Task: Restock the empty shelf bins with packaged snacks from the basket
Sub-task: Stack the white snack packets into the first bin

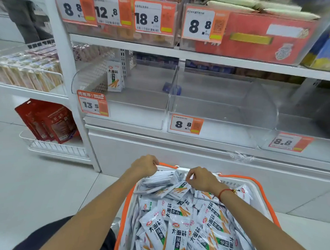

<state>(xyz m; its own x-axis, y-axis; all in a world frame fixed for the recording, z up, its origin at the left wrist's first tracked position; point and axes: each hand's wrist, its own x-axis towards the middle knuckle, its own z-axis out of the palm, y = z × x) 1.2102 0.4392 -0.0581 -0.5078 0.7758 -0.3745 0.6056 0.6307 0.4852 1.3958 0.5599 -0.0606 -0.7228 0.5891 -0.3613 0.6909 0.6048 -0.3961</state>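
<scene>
At the basket's (266, 198) far end, both hands (145, 166) (201, 178) grasp bunched snack packets (158, 180).

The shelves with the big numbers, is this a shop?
Most likely yes, a snack shop or small supermarket. Orange price tags hang on clear shelf bins, and a basket full of snack packets waits in front for restocking.

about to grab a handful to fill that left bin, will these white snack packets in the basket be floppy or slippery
Probably floppy: the snack packets are thin flat pouches lying bent and overlapped in the basket. Likely slippery too, since their glossy film catches the light and they lie fanned out under both hands. They look light; one packet stands upright in the left bin, so it may tip easily.
</scene>
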